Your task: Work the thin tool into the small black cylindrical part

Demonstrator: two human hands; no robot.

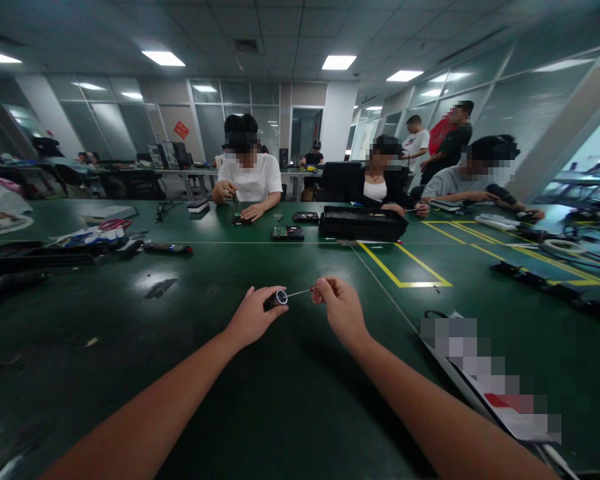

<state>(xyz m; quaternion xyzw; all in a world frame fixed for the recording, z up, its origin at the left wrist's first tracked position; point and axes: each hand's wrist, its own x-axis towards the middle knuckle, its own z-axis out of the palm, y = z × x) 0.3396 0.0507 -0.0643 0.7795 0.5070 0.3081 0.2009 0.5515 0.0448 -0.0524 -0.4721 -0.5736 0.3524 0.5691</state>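
My left hand (261, 312) is closed around a short dark cylinder (269, 305) with a pale ring on its end, which faces right. My right hand (339, 308) pinches a thin metal rod (299, 293) with a bit of red at the fingertips. The rod's left tip reaches the ringed end of the cylinder; whether it goes inside I cannot tell. Both hands are above the green tabletop (260, 413). Most of the cylinder is hidden by my left fingers, and the right end of the rod by my right fingers.
Yellow tape (405, 283) outlines areas at the right. A pen-shaped tool (167, 248), a green circuit board (287, 233) and a long black box (363, 225) lie further back. A white packet (500, 393) lies near my right forearm. Several people work across the table.
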